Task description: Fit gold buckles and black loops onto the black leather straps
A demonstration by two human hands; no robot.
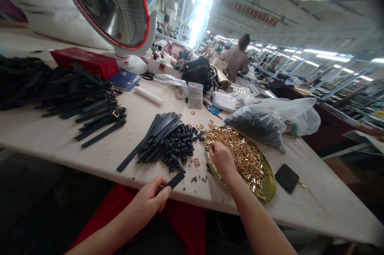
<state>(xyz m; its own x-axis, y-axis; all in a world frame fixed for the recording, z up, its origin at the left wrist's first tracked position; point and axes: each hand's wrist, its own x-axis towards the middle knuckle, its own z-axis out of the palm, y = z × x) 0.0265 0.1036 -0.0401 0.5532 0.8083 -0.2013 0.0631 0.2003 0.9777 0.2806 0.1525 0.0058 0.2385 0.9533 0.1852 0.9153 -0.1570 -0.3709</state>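
Note:
My left hand [154,194] pinches a black strap [176,181] at the table's front edge, its free end pointing up and right. Over the left side of a round tray [270,189] heaped with gold buckles [240,149] is my right hand [222,161]. Its fingers are curled closed, and whatever they hold is hidden. Between the hands and further back lie a pile of small black loops [180,145] and a fanned stack of flat black straps [159,133]. A loose gold buckle [196,161] rests beside the loops.
A large heap of black straps with buckles [90,99] covers the left. Behind it stand a red-rimmed heater [114,3] and a red box [85,63]. A plastic bag [258,121] lies behind the tray, a black wallet-like item [287,177] to its right. Another person [235,63] works further back.

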